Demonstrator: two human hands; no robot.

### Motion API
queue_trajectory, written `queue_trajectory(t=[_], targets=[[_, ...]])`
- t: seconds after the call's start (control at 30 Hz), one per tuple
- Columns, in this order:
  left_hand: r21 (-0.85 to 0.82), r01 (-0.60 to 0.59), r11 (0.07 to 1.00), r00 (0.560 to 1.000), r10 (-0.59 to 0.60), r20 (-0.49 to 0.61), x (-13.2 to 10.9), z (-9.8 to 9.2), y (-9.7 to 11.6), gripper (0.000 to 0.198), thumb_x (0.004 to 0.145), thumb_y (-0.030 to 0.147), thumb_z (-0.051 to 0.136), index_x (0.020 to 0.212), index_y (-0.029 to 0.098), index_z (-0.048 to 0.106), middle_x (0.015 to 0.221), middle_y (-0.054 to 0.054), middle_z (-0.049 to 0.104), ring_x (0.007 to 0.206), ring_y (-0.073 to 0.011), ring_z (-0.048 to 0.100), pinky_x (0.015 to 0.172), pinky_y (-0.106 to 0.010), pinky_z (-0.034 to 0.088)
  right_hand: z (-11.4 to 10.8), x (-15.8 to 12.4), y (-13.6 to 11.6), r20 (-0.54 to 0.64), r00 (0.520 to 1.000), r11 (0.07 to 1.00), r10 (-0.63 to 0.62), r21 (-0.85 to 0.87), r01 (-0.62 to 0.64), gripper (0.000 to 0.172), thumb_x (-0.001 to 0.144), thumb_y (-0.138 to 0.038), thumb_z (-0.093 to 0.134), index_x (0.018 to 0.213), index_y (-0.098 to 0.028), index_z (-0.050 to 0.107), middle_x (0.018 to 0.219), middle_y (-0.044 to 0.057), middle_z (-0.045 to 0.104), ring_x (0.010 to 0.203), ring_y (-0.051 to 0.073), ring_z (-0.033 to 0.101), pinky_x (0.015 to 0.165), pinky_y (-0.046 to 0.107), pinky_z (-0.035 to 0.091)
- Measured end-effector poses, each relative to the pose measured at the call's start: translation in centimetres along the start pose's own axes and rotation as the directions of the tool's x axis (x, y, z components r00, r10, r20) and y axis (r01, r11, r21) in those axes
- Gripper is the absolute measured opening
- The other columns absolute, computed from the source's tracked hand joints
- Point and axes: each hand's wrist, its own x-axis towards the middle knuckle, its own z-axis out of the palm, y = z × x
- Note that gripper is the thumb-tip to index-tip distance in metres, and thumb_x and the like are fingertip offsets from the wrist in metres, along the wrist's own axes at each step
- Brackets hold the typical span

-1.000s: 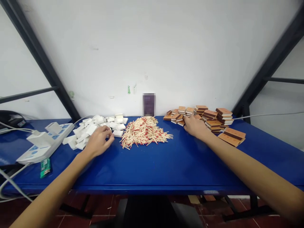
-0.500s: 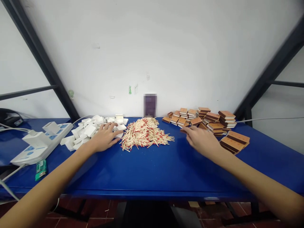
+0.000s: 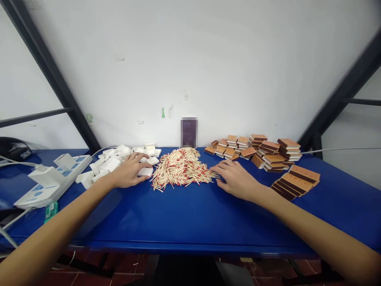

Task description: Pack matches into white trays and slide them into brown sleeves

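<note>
In the head view, my left hand is at the right side of a heap of white matchbox trays. Its thumb and fingers curve round one white tray at the left edge of the match pile. Loose red-tipped matches lie heaped on the blue table in the middle. My right hand rests palm down at the right edge of that pile, fingers apart, fingertips touching the outermost matches. Nothing shows in its grasp.
Closed brown matchboxes are stacked at the back right. Several brown matchbox sleeves lie in a row nearer me. A white power strip with plugs and a green packet are at the left. A blurred dark rectangle stands against the wall.
My right hand has moved left, away from the brown matchboxes to the matches, and no longer has a brown piece at its fingertips. My left hand's fingers have closed round a white tray.
</note>
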Motion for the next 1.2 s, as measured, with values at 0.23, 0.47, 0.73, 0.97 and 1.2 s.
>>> queue_trajectory(t=[0.23,0.47,0.73,0.97,1.2], targets=[[-0.216,-0.209,0.954,0.908,0.108,-0.404,-0.4,-2.4,2.7,0.030,0.086,0.034,0.066,0.114,0.022,0.063,0.109,-0.007,0.061,0.101,-0.0209,0.055,0.090,-0.039,0.046,1.0,1.8,1.6,0.087,0.996,0.989,0.023,0.141,-0.035,0.029,0.095,-0.030,0.047,0.110,-0.020,0.070,0.108,0.009,0.072,0.105,0.028,0.059,0.090,0.043,0.040],[-0.512,-0.450,0.732,0.878,0.259,-0.402,1.2,-1.6,14.3,0.060,0.079,0.022,0.065,0.135,0.019,0.047,0.107,-0.008,0.063,0.092,-0.0176,0.060,0.083,-0.033,0.052,0.4,3.2,2.2,0.142,0.990,0.954,0.010,0.295,-0.052,0.020,0.087,-0.026,0.058,0.096,-0.018,0.074,0.091,0.006,0.075,0.083,0.021,0.066,0.076,0.032,0.045],[-0.640,-0.474,0.605,0.873,0.414,-0.257,4.1,1.0,16.9,0.048,0.074,0.024,0.064,0.121,0.016,0.060,0.103,-0.009,0.062,0.090,-0.0183,0.062,0.084,-0.030,0.053,-0.6,2.3,1.7,0.043,0.996,0.926,0.077,0.367,-0.087,0.015,0.084,-0.022,0.062,0.091,-0.018,0.075,0.086,0.005,0.074,0.077,0.019,0.064,0.071,0.029,0.045],[-0.565,-0.584,0.583,0.811,0.448,-0.377,4.1,2.6,14.7,0.041,0.076,0.039,0.057,0.107,0.013,0.062,0.091,-0.009,0.063,0.080,-0.0210,0.059,0.072,-0.034,0.049,-1.4,0.7,-0.2,0.028,0.998,0.917,-0.055,0.397,0.039,0.010,0.084,-0.019,0.061,0.086,-0.019,0.071,0.082,0.003,0.070,0.076,0.018,0.060,0.070,0.029,0.042],[-0.499,-0.470,0.729,0.877,0.320,-0.358,3.9,2.2,13.4,0.024,0.088,0.034,0.049,0.096,0.016,0.063,0.075,-0.004,0.061,0.068,-0.0172,0.053,0.065,-0.031,0.042,-0.9,-0.1,-2.6,0.091,0.982,0.871,-0.164,0.481,0.101,0.016,0.088,-0.015,0.056,0.090,-0.019,0.072,0.084,0.004,0.069,0.079,0.018,0.060,0.070,0.029,0.041]])
